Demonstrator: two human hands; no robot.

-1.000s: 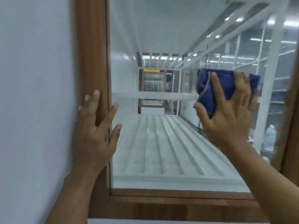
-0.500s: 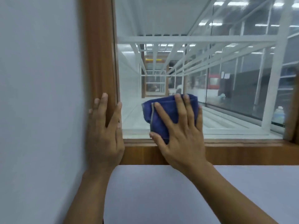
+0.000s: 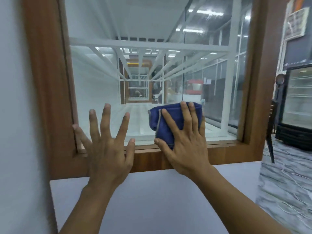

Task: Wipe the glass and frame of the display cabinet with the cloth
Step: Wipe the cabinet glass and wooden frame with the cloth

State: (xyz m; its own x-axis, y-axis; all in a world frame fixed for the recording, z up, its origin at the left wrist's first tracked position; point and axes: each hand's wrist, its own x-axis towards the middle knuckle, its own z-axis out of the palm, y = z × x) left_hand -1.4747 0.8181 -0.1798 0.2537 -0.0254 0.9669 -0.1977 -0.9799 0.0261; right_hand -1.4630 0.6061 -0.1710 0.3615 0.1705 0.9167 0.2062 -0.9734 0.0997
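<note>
The display cabinet has a brown wooden frame [image 3: 45, 81] around a glass pane [image 3: 152, 68], with white shelves and bars visible inside. My right hand [image 3: 184, 142] presses a folded blue cloth [image 3: 170, 122] flat against the lower part of the glass, just above the bottom rail of the frame. My left hand [image 3: 108, 149] is open with fingers spread wide, over the lower left corner of the pane, its little finger at the left frame post. It holds nothing.
A pale panel [image 3: 152, 200] lies below the frame and a pale wall [image 3: 11, 115] on the left. To the right stand a dark glass-door fridge [image 3: 297, 105], a dark chair [image 3: 271, 132] and a marbled floor [image 3: 287, 183].
The cloth swept from the upper right of the glass down to its lower edge, then slid right. My left hand left the left frame post and spread open over the glass.
</note>
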